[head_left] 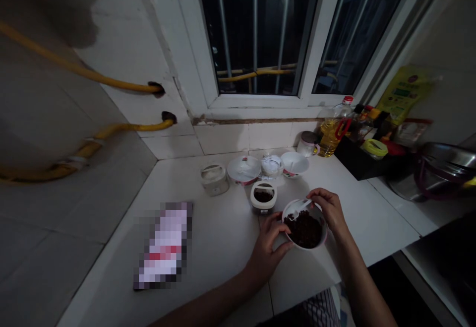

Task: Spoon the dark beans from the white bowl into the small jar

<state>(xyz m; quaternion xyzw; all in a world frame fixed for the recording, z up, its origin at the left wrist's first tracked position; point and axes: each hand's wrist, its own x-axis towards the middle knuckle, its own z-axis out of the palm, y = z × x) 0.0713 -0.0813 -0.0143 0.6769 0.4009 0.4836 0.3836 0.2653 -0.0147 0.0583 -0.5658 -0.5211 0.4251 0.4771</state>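
Note:
A small white bowl (305, 245) filled with dark brown food sits on the white tiled counter (219, 232) near its front edge. My left hand (268, 247) wraps around the bowl's left side, fingers curled on the rim. My right hand (329, 210) pinches a small white spoon (300, 209) whose tip dips into the food at the bowl's far side. Just behind the bowl stands an open white jar (263, 197) with dark contents.
Behind are a lidded white container (214, 178), two white bowls (244, 169) (294, 163), a small jar (271, 165), a mug (308, 143) and an oil bottle (332, 131). A black rack of condiments (366, 161) and a metal pot (435, 170) stand right. A blurred packet (165, 245) lies left.

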